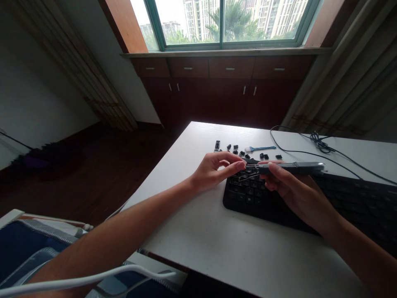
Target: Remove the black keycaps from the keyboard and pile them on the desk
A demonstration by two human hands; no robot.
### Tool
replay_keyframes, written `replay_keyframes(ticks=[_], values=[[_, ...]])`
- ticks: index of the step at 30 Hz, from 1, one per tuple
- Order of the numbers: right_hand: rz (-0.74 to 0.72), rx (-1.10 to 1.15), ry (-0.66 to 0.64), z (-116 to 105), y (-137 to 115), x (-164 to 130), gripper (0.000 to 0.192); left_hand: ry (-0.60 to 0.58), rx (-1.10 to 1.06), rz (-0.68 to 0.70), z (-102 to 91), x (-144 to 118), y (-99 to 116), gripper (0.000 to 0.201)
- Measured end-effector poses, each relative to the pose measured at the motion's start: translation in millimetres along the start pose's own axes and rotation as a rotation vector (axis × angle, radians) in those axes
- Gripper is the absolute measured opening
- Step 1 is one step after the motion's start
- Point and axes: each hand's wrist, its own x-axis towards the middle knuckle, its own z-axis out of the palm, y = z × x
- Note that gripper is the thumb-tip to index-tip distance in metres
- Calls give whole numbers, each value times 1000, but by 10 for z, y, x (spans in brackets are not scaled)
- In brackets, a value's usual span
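Observation:
My right hand (294, 192) grips the dark handle of a wire keycap puller (290, 166) and holds it level above the left end of a black keyboard (237, 196). Two thin wires stick out of the puller to the left. My left hand (217, 167) is closed, thumb and forefinger pinching at the tip of the upper wire; whether a small part sits between them is too small to tell. The lower wire hangs free over the keys. Several loose black keycaps (247, 156) lie behind the keyboard, partly hidden by my hands.
A blue brush (262, 148) with pale bristles lies behind the keycaps. The keyboard's black cable (319, 140) loops across the back right of the white table (173, 223). At the lower left stands a chair with blue fabric (18, 244). Beyond are wooden cabinets (198, 95) under a window.

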Motion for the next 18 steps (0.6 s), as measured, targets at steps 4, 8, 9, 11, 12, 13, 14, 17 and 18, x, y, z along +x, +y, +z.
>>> replay_keyframes(ticks=[4, 8, 9, 11, 12, 13, 14, 17, 18], values=[[-6, 13, 23, -1, 15, 11, 20, -7, -20, 7, -1, 4, 2, 26], [-32, -8, 28, 5, 19, 10, 18, -1, -26, -2, -1, 0, 9, 24], [-36, -13, 28, 7, 18, 8, 18, -5, -26, -2, 0, -1, 10, 24], [-42, -16, 25, 10, 14, 3, 17, -13, -22, 5, 2, -2, 10, 25], [-45, -16, 23, 12, 12, 1, 17, -15, -18, 11, 4, -2, 11, 25], [-47, -15, 22, 12, 10, 0, 17, -14, -14, 22, 6, -1, 11, 25], [-46, -13, 22, 13, 8, 0, 17, -9, -7, 35, 9, -1, 12, 25], [-43, -15, 14, 8, 7, 3, 17, 4, 20, 69, 16, 0, 13, 25], [-42, -17, 9, 5, 8, 5, 17, 7, 31, 76, 16, -1, 13, 25]])
